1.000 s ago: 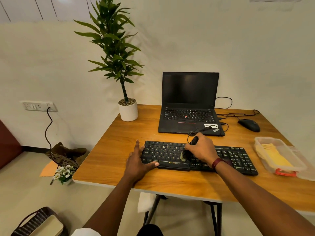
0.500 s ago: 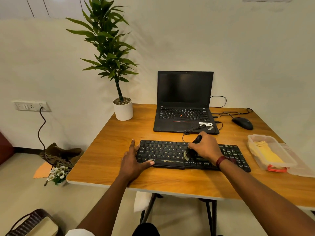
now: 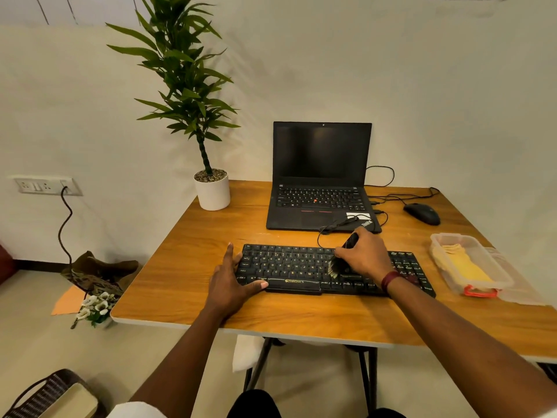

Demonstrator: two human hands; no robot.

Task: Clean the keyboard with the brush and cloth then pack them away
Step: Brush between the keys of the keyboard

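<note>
Brush [image 3: 334, 267] shifted right on ZEBRONICS kbd [image 3: 286, 263], ThinkPad laptop [image 3: 319, 203] behind

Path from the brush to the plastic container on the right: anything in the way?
Nothing visible blocks it. The right hand holds the brush on the keyboard; only the keyboard's right end and bare table lie before the container. The mouse sits farther back. The yellow cloth lies inside.

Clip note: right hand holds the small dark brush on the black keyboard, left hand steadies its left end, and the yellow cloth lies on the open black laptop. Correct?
No: the head view shows the yellow cloth inside the clear plastic container, not on the open black laptop. Right hand, small dark brush, black keyboard and left hand are as stated.
</note>
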